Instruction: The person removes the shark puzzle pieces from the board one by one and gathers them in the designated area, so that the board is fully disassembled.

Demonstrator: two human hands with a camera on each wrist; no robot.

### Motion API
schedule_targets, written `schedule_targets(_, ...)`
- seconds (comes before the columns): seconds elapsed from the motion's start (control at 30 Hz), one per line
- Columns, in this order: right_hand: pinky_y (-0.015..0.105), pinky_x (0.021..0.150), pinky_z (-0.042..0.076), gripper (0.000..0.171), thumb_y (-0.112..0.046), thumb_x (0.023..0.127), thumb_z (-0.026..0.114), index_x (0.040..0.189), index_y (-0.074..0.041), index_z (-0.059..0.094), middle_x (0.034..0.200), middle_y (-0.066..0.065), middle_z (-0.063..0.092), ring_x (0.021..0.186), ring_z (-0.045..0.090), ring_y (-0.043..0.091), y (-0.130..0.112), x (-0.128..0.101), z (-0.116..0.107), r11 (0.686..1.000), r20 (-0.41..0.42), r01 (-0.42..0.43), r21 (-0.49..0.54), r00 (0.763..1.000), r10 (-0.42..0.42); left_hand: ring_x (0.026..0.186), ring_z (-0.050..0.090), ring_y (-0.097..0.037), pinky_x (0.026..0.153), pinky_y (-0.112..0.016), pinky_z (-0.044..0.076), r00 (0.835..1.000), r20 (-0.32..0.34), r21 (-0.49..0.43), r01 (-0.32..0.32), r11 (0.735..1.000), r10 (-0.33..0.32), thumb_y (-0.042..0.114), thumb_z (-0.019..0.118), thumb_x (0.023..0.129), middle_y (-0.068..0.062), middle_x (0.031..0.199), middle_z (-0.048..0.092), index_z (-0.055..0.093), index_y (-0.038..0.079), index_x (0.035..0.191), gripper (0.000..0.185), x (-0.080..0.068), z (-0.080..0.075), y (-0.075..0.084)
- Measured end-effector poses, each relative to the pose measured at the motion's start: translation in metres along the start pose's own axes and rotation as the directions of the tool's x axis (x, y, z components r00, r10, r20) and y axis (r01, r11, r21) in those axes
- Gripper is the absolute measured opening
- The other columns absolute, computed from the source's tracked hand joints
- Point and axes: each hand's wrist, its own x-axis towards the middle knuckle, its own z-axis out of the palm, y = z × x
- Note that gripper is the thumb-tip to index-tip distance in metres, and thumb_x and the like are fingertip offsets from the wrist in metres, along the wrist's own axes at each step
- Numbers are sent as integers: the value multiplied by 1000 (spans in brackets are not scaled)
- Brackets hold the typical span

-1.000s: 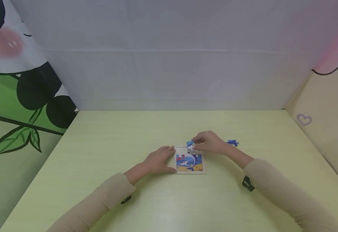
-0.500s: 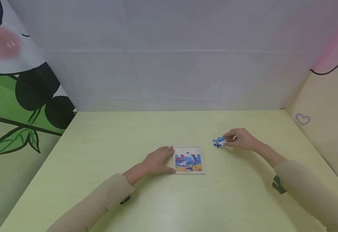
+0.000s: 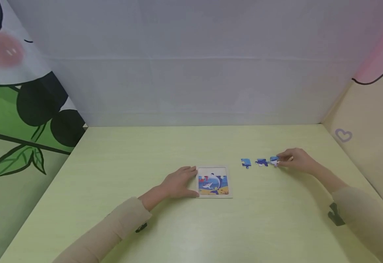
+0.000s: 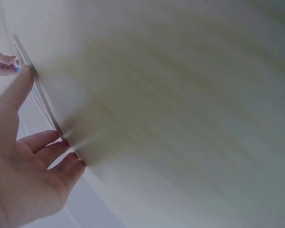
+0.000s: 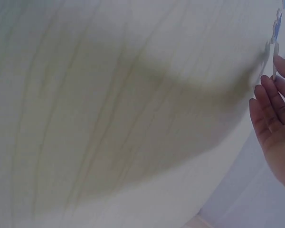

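We see the left hand [image 3: 178, 182] resting on the table [image 3: 145, 153], fingers straight and relaxed, fingertips against the left edge of the puzzle board [image 3: 213, 182]. The left wrist view shows the same: fingers [image 4: 42, 147] flat along the thin board edge [image 4: 38, 95], gripping nothing. The board sits near the table's middle, a bit toward the near edge; its lower part is filled with pieces, the top row looks bare. The right hand [image 3: 298, 160] is well apart from the board, toward the right edge of the table, fingers curled and pinching a blue puzzle piece [image 3: 274, 160] low at the tabletop; we can't tell if it touches the surface. Just left of it lie two loose blue pieces [image 3: 261, 162] [image 3: 245, 162] in a row, between the hand and the board. The right wrist view shows only fingers [image 5: 270, 114] beside a thin piece edge [image 5: 276, 28], blurred.
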Motion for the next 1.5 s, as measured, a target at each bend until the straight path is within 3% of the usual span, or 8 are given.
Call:
schedule_targets(0.23,21,62,48,29,-8,80,68,100,11,63,87,12,66,77,60,22,6,-4,-3,1000,21,21,-23,1000,-20,132,29,-29,101,-45,35,1000,2,-10,-4,1000,4,47,69,75,-10,144,33,41,3,135,79,-1,-1,0)
schedule_targets(0.63,23,59,47,28,-3,78,67,102,11,63,79,3,58,71,53,13,12,-3,-1,994,25,91,-67,996,-90,132,28,-28,102,-45,34,1000,10,-14,8,1000,-8,47,68,75,-8,145,32,40,5,136,80,-3,-2,1)
schedule_targets(0.93,23,59,44,32,-8,78,69,104,10,63,80,4,59,71,50,12,12,-1,-1,994,46,44,-98,998,-39,132,28,-28,102,-46,33,1000,3,-22,13,1000,-13,47,69,75,-9,144,33,41,5,136,79,-4,-3,2)
schedule_targets(1.3,25,65,49,33,-8,77,70,105,8,62,86,9,63,80,58,23,10,-1,-5,998,35,-5,-63,999,8,132,28,-28,103,-45,32,1000,2,-25,9,1000,-9,47,69,75,-9,144,33,41,5,136,79,-4,-3,2)
schedule_targets(1.5,26,62,50,33,-6,78,70,107,7,63,88,9,63,82,57,24,-13,10,0,998,2,20,-57,1000,-20,132,29,-28,103,-45,32,1000,-1,-28,8,1000,-8,47,69,75,-9,144,33,41,4,135,79,-5,-4,3)
